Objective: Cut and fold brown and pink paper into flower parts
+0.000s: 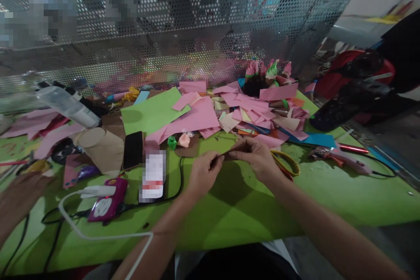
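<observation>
My left hand [203, 174] and my right hand [257, 157] meet above the green table [236, 210], both pinching a small dark brown strip of paper [229, 154] stretched between their fingertips. Right behind the hands lie a small pink paper flower [184, 139] and a green scrap [172, 142]. Beside my right hand lie yellow-handled scissors [286, 164].
A heap of pink paper sheets [229, 111] and a green sheet [152, 111] cover the far table. A black phone [133, 149], a second phone [152, 176], a magenta power bank [106, 203] with white cable, a glue gun [341, 158] lie around. Another person's hand [19, 194] rests at left.
</observation>
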A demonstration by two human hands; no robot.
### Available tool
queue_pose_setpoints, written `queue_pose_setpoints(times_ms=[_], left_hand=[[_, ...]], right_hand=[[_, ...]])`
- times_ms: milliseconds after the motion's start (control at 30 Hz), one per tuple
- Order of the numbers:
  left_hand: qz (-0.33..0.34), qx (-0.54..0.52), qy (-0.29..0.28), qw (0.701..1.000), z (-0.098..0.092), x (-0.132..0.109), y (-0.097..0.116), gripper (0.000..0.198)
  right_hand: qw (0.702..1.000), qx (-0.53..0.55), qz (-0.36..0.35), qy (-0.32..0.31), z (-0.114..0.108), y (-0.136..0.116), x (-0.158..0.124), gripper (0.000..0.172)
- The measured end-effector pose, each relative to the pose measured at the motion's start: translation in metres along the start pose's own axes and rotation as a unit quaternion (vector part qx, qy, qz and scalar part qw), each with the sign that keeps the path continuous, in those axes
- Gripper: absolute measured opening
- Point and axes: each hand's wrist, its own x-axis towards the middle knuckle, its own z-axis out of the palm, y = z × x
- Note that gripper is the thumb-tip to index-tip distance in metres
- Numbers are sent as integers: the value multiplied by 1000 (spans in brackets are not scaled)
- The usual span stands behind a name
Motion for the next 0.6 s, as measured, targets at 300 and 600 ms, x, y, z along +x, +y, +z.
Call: queue_pose_setpoints(times_ms=[300, 600], left_hand=[[-20, -40, -29, 999, 1, 3, -4, 28], [20, 24, -44, 999, -1, 2, -3, 28]], right_hand=[[1000, -14, -17, -10, -2, 2, 0, 28], [998, 6, 56, -16, 0, 1, 0, 35]])
